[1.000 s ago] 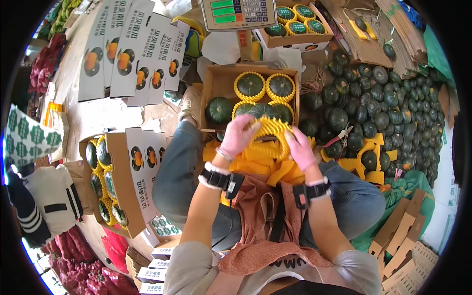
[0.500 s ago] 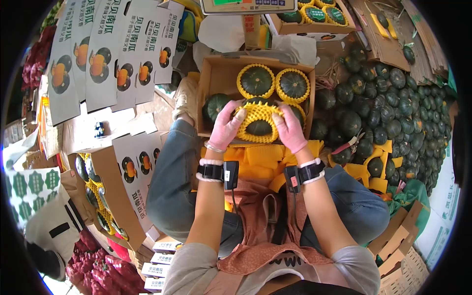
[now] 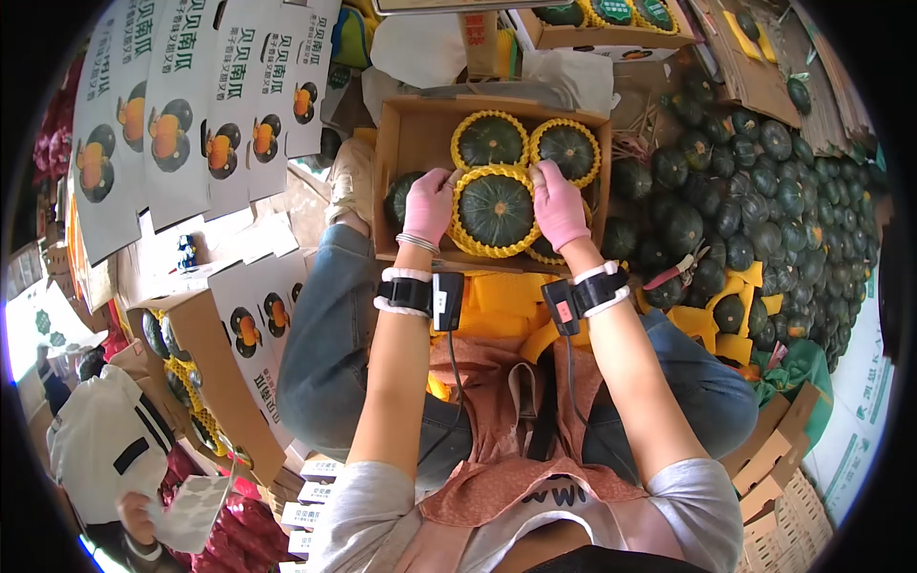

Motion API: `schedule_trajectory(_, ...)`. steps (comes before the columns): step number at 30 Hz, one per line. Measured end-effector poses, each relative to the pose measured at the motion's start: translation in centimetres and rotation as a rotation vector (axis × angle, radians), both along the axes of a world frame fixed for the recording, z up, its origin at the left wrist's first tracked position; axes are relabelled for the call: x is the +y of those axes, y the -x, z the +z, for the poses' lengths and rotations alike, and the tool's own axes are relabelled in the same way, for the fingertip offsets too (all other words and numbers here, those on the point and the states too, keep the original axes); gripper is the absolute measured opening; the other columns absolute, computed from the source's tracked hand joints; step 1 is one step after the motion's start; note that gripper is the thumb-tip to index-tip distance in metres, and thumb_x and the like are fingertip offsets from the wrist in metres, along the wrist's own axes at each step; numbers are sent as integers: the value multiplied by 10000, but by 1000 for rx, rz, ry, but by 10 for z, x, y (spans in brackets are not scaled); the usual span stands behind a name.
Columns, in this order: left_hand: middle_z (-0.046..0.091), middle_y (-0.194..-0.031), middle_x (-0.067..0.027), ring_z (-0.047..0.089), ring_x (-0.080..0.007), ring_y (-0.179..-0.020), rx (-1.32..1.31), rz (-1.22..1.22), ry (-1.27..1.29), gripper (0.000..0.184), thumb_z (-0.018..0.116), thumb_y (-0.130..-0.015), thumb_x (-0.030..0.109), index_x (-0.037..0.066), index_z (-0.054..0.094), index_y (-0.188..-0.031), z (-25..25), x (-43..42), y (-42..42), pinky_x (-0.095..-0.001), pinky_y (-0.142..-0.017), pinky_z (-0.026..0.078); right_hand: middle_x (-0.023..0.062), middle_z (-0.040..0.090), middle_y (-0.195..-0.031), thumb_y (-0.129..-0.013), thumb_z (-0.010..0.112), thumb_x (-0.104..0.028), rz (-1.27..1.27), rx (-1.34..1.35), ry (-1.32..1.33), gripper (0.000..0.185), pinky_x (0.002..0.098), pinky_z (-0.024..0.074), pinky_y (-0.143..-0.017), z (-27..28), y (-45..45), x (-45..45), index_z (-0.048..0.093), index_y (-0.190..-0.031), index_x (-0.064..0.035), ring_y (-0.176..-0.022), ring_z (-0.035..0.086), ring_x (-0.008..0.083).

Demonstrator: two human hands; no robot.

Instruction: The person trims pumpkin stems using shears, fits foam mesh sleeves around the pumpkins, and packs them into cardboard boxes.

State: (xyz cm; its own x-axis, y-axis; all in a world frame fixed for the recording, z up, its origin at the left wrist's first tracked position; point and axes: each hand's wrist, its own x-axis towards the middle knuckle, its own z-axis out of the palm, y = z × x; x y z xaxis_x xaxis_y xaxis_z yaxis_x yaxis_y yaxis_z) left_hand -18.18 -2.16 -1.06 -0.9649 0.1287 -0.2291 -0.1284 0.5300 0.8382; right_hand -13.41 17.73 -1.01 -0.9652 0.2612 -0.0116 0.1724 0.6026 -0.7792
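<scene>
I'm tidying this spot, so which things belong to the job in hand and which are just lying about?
Likely the job: netted pumpkin, open carton, yellow netting, loose pumpkins.

Seemingly lying about: green sack, dark red bags.

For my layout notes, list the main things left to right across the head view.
Printed cardboard sheets → left hand → held netted pumpkin → right hand → pile of loose pumpkins.

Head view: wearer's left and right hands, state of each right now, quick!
Left hand: closed on the left edge of the netted pumpkin.
Right hand: closed on its right edge, same pumpkin.
</scene>
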Motion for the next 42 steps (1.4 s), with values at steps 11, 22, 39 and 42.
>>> schedule_trajectory(11,513,-1150,-177,545,-360,-999,340,-278,251,556,725,-739,294,92,523,-1215,60,15,-41,-387,-835,478,146,536,-1026,-848,521,-78,-120,143,-241,334,442,495,-699,35,-49,-40,515,-1175,-148,-820,590,376)
schedule_trajectory(22,503,-1124,-196,511,-389,-990,185,-184,158,687,758,-685,309,96,449,-1261,46,24,-37,-434,-857,456,214,566,-986,-831,438,48,-182,4,-123,398,415,463,-803,22,-41,-38,555,-1183,-98,-915,564,388)
schedule_trajectory(39,582,-1100,-173,537,-332,-1008,407,-86,-482,405,558,-876,260,9,525,-1193,111,26,-92,-391,-899,411,125,399,-1268,-665,803,-199,-69,-90,717,967,340,372,-986,82,-43,-15,180,-1385,-27,-1129,444,215)
schedule_trajectory(42,609,-1021,-148,566,-296,-928,531,-15,-480,350,565,-868,240,13,574,-1135,95,15,-76,-362,-873,405,116,437,-1209,-601,789,-159,50,22,734,949,348,419,-943,92,-17,-12,220,-1351,-38,-1073,483,214)
